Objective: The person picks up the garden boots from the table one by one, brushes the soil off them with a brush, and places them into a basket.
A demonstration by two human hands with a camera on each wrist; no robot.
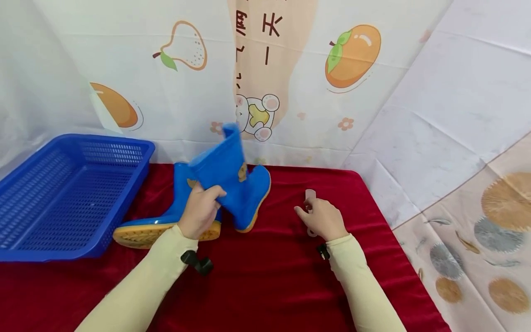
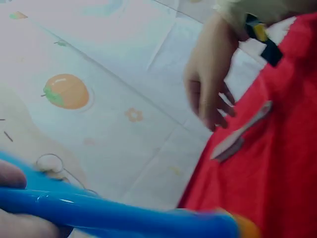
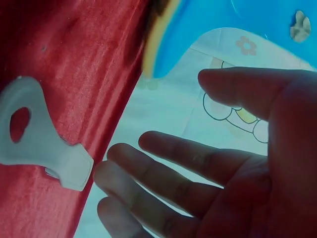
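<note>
Left hand (image 1: pixel 198 211) grips 1 blue boot (image 1: pixel 224 168): shaft tilted, toe pointing away.

The person wears two long sleeves of pale yellow colour: the left sleeve (image 1: pixel 138 281) and the right sleeve (image 1: pixel 365 281) are both plain. The left strap (image 1: pixel 197 263) is black; the right strap (image 2: pixel 270 51), also black, bears a small yellow patch (image 2: pixel 259 32).
</note>
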